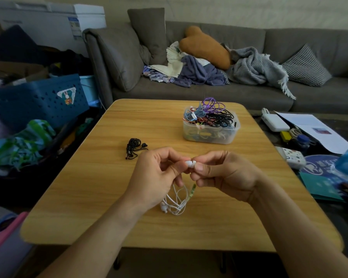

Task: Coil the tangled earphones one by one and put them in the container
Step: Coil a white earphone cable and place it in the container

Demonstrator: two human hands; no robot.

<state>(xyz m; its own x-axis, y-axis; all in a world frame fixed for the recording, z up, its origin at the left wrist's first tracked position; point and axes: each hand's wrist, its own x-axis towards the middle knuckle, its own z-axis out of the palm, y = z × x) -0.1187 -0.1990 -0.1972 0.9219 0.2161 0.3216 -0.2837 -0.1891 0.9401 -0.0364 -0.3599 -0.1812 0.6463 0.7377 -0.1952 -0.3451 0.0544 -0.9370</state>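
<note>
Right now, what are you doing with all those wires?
A person is sorting earphones. Both hands, left and right, pinch the buds of a white pair together above the table, and its cord hangs down in loose loops, not coiled yet. A black pair lies bunched on the table, waiting. The clear container behind is already heaped with colourful earphones.
</note>
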